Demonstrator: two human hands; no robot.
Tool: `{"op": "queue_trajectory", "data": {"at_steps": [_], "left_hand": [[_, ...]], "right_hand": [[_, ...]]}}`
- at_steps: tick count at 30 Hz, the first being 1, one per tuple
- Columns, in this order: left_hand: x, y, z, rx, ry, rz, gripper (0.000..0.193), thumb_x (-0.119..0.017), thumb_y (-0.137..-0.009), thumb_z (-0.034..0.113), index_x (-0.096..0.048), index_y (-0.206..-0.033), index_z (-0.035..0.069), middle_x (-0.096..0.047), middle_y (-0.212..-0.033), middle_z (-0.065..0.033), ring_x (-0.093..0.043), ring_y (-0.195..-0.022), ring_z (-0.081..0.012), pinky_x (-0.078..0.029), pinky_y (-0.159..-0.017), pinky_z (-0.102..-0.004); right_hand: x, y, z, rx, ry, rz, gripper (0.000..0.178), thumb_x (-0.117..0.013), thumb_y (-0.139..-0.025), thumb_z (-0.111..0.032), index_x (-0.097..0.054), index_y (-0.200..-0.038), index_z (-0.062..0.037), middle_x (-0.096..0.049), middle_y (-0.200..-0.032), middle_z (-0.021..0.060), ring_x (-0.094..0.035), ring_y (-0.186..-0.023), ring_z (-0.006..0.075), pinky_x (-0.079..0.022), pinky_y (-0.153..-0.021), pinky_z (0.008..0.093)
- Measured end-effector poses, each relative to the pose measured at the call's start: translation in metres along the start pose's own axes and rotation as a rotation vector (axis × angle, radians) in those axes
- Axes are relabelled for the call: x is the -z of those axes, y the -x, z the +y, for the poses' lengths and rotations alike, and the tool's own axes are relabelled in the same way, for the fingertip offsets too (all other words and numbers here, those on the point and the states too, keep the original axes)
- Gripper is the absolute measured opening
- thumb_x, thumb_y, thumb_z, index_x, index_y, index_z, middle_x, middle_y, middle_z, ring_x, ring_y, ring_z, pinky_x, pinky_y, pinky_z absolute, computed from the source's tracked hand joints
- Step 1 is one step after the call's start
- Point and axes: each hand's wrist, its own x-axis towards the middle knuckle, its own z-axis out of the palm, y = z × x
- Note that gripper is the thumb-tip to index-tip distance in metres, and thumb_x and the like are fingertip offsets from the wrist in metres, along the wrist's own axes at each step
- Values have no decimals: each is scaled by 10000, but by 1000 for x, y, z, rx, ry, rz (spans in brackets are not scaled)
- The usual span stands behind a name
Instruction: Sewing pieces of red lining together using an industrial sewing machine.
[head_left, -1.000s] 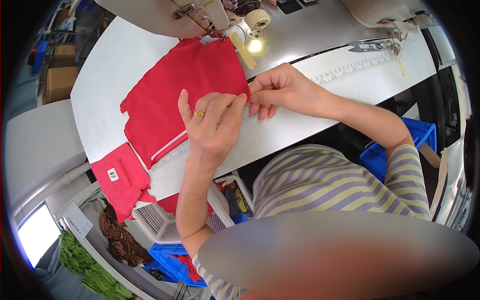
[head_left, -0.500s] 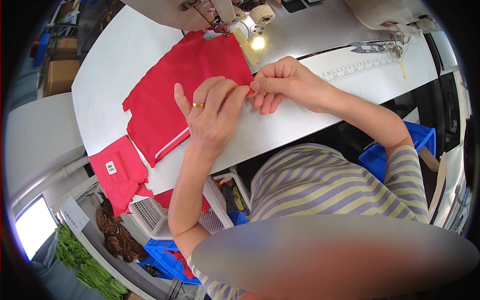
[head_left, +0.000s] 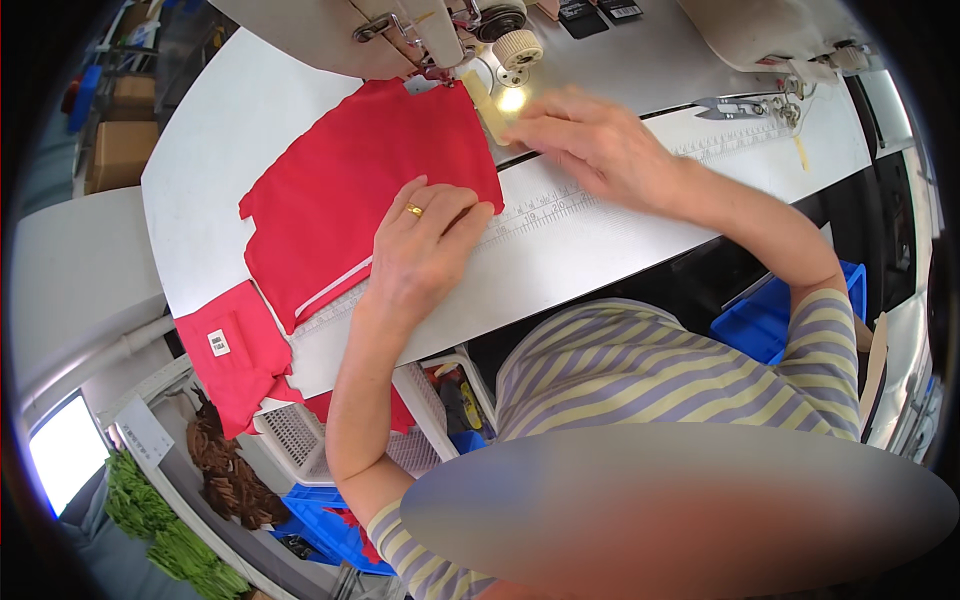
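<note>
Mid-frame, your left hand (head_left: 425,245) touches the cloth (head_left: 350,185); your right hand (head_left: 610,150) blurs upper right. I can't tell either grip.

Cloth (head_left: 350,180) on table (head_left: 220,130), snips (head_left: 728,107) right

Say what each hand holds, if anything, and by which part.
The left hand lies on the red fabric near its lower right corner; pinch unclear. The blurred right hand is by the yellow strip; any hold cannot be told.
</note>
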Motion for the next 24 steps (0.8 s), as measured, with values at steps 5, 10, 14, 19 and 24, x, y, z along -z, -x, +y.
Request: {"op": "queue_trajectory", "data": {"at_steps": [5,10,14,19,24], "left_hand": [[-5,0,-3,21,139,66,257,-694,-638,-26,-677,-887,36,-656,-933,-71,-639,-783,-237,-545,-679,-337],[-9,-3,-3,1,122,72,264,-694,-630,-38,-675,-887,17,-669,-948,-87,-644,-794,-247,-548,-651,-310],[-12,-9,-10,-3,104,120,262,-683,-640,-70,-675,-891,8,-667,-947,-92,-646,-796,-251,-547,-657,-314],[-18,-19,-21,30,131,113,266,-680,-654,-83,-673,-904,6,-665,-946,-88,-644,-796,-256,-543,-659,-313],[-20,-28,-33,63,129,112,237,-686,-688,-56,-679,-914,15,-666,-945,-79,-639,-803,-255,-537,-674,-323]], "right_hand": [[-15,-16,40,187,266,-93,316,-650,-824,-186,-651,-1140,-183,-579,-1087,47,-544,-979,233,-443,-862,369],[-18,-18,45,188,257,-130,313,-667,-817,-217,-656,-1128,-189,-578,-1088,45,-543,-977,223,-445,-864,366],[-17,-18,43,184,257,-132,310,-674,-810,-223,-662,-1118,-194,-579,-1084,44,-543,-989,221,-446,-867,365],[-16,-17,44,174,252,-138,315,-675,-809,-222,-659,-1121,-185,-578,-1090,47,-543,-1009,227,-447,-875,364],[-15,-17,43,189,227,-125,307,-670,-815,-219,-658,-1117,-169,-578,-1097,53,-543,-1029,237,-447,-886,368]]}}
